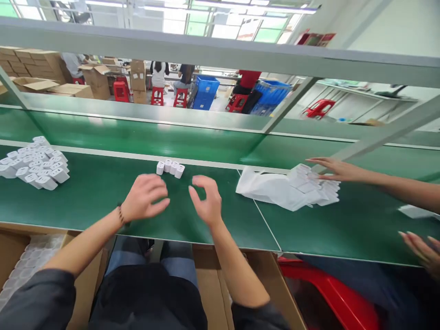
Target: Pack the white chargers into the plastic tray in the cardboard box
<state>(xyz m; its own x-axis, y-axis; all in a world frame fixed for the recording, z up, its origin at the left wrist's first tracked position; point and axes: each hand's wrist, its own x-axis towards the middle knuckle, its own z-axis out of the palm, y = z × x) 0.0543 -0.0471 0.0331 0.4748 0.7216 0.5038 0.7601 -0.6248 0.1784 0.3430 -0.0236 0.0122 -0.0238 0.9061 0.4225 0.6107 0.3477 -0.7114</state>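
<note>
Over the green work surface [103, 197] both of my hands hover apart from each other, slightly blurred. My left hand [146, 197] has its fingers bent and spread from the thumb, holding nothing. My right hand [207, 199] curves in a loose C shape, also with nothing in it. Just beyond them stands a short row of several white charger plugs [171, 168], touched by neither hand. A larger heap of similar white plugs [37, 165] lies at the far left.
On the right, a co-worker's hand [338, 170] touches white plugs [316, 188] beside a white plastic bag [264, 187]; the co-worker's other hand [421, 247] is lower. An open carton with clear plastic trays [34, 256] stands lower left. A red stool [330, 293] is lower right.
</note>
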